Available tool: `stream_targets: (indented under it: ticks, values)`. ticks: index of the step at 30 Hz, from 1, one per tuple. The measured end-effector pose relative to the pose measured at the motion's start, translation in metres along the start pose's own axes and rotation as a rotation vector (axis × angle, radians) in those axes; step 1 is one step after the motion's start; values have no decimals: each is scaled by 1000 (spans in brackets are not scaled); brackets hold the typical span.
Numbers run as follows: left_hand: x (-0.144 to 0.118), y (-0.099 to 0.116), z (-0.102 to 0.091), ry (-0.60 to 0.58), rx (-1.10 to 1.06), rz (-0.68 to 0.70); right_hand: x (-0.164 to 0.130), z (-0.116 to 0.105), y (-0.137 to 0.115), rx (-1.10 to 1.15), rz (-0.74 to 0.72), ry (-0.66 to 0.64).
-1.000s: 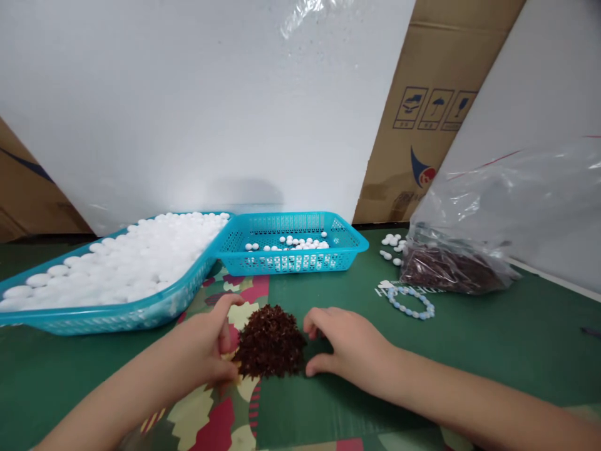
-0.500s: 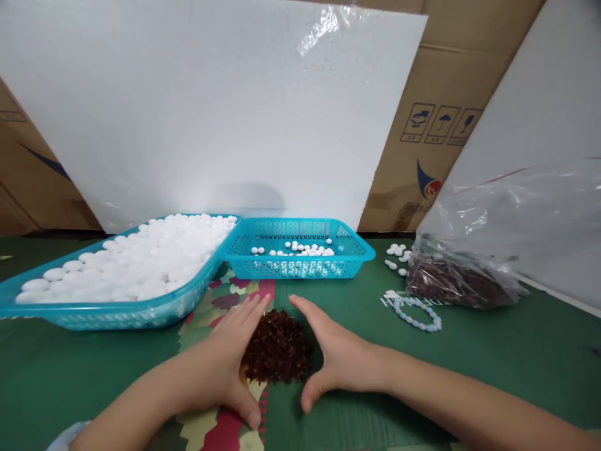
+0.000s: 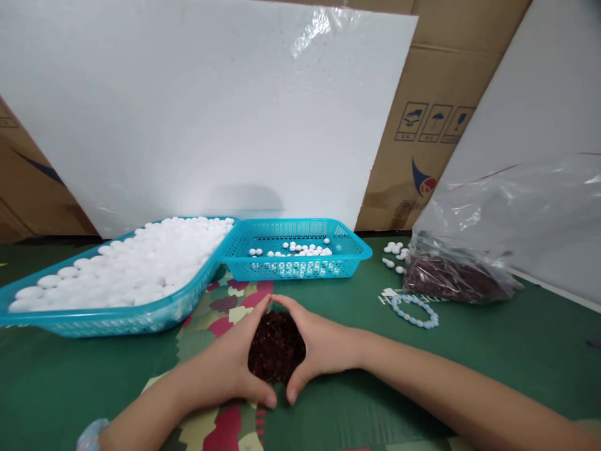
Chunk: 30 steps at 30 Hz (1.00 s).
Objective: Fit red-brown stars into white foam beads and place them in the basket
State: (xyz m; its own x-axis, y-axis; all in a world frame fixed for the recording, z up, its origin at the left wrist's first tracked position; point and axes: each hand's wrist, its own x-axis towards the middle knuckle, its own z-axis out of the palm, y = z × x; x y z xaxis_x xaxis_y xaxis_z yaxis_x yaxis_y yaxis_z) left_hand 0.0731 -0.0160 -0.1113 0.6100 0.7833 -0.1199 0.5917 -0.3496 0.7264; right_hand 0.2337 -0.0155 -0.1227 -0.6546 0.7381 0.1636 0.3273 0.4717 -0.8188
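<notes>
A small heap of dark brown-red beads (image 3: 276, 346) lies on the green mat (image 3: 493, 351) in front of me. My left hand (image 3: 232, 363) cups its left side and my right hand (image 3: 319, 347) cups its right side. Fingertips nearly meet at the far end and the thumbs nearly meet at the near end, so the two hands ring the heap and press against it. Neither hand lifts anything.
A large blue basket (image 3: 107, 319) full of white beads stands at the left. A smaller blue basket (image 3: 347, 257) with a few white beads stands behind the heap. At right lie loose white beads (image 3: 393, 255), a pale blue bead bracelet (image 3: 416, 312) and a plastic bag of dark beads (image 3: 451, 279).
Both hands have closed in around the heap from its sides, pushing the beads into a tighter, smaller mound. The camera has tilted slightly.
</notes>
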Motion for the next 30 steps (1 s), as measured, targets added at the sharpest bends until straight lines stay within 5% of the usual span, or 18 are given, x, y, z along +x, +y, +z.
stream_targets:
  ticks: [7, 30]
  values:
    - [4, 11, 6, -8, -169, 41, -2, 3, -4, -54, 48, -19]
    - [9, 9, 9, 2, -252, 70, -1, 3, -4, -41, 109, -40]
